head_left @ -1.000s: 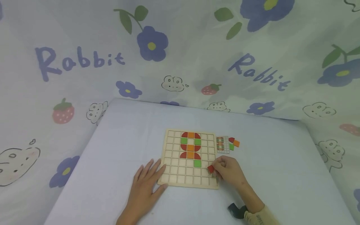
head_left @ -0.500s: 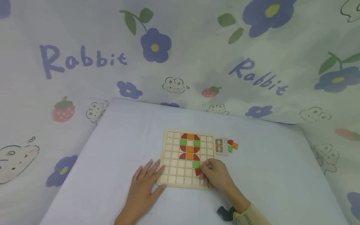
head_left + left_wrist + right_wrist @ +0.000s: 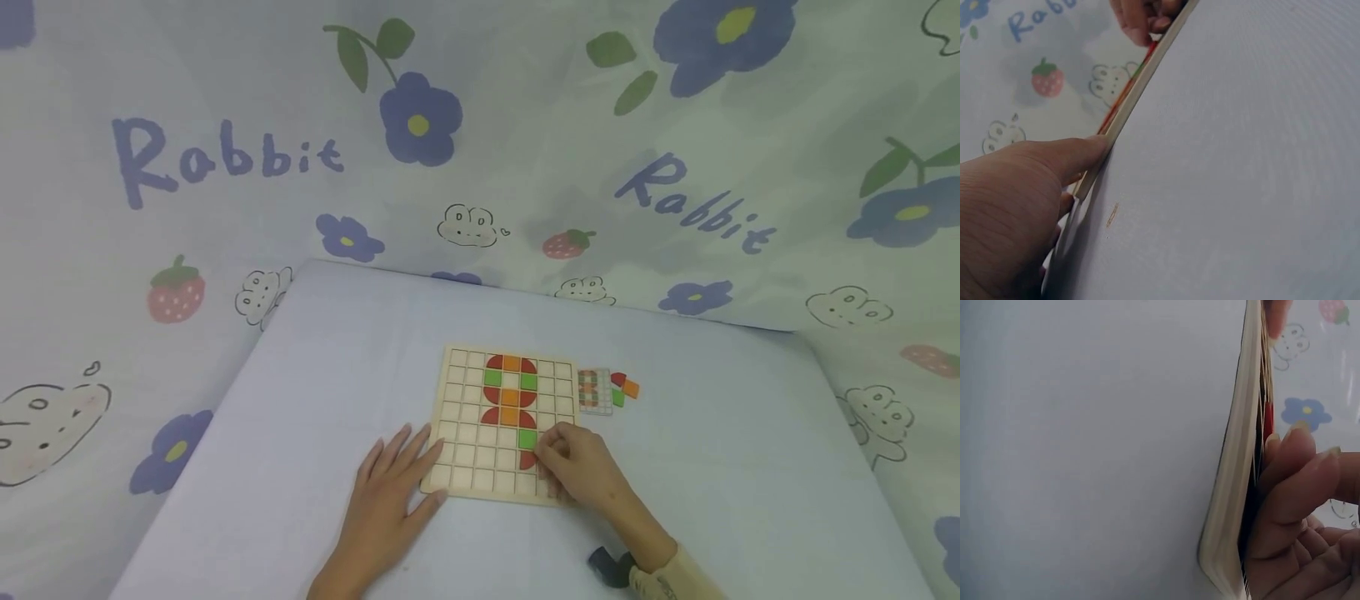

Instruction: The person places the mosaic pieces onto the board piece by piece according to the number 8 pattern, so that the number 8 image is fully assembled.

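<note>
A wooden grid board (image 3: 463,477) lies on the table with red, orange and green tiles set in several of its squares. My left hand (image 3: 386,508) rests at the board's left edge, fingers spread over the rim; the thumb (image 3: 1082,153) lies against the near edge. With curled fingers, my right hand (image 3: 581,462) holds a red quarter-circle tile (image 3: 528,460) at its right side. That tile sits in the square just below a green tile (image 3: 527,438). From the right wrist view, the red tile (image 3: 1269,419) shows as a thin strip beyond the fingertips.
Right of the board lies a small pattern card (image 3: 596,392). Beside it are a loose red tile (image 3: 618,379), an orange tile (image 3: 632,389) and a green tile (image 3: 618,397). A dark object (image 3: 609,568) is near the right wrist.
My right hand has moved left from the board's right edge, bringing the red tile to the square under the green one. There the tile has straightened. The left hand stays in place.
</note>
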The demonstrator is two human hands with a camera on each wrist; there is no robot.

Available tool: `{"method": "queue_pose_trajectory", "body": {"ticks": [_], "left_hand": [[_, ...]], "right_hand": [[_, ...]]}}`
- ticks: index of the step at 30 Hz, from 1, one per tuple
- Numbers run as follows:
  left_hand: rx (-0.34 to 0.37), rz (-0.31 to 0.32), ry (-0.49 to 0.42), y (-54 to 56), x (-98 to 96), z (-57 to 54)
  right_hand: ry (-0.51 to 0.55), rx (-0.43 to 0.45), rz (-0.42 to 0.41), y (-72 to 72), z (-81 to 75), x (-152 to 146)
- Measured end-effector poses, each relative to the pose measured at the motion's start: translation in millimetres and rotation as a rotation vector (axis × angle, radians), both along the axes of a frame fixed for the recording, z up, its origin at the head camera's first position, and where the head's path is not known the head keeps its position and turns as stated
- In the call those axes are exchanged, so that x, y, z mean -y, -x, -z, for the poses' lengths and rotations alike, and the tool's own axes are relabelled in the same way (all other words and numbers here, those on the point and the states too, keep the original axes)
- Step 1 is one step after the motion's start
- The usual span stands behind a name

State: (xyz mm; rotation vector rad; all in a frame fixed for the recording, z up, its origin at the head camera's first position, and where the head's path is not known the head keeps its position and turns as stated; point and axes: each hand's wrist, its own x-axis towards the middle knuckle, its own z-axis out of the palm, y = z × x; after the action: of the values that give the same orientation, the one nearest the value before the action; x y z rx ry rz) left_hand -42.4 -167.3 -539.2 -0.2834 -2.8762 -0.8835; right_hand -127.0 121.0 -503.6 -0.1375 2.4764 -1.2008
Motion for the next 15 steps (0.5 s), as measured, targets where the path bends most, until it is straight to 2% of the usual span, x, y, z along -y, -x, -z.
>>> {"method": "queue_pose_trajectory", "body": {"ticks": [4,15], "left_hand": [[-0.009,0.003,0.003,0.4,-0.8,-0.9],[-0.023,0.001,0.012,-0.5,-0.9,-1.1]], "right_hand": [[-0.064,-0.070,-0.037,-1.5,0.4,-0.8],[-0.099,-0.130,-0.113,-1.7,0.3,0.0]]}}
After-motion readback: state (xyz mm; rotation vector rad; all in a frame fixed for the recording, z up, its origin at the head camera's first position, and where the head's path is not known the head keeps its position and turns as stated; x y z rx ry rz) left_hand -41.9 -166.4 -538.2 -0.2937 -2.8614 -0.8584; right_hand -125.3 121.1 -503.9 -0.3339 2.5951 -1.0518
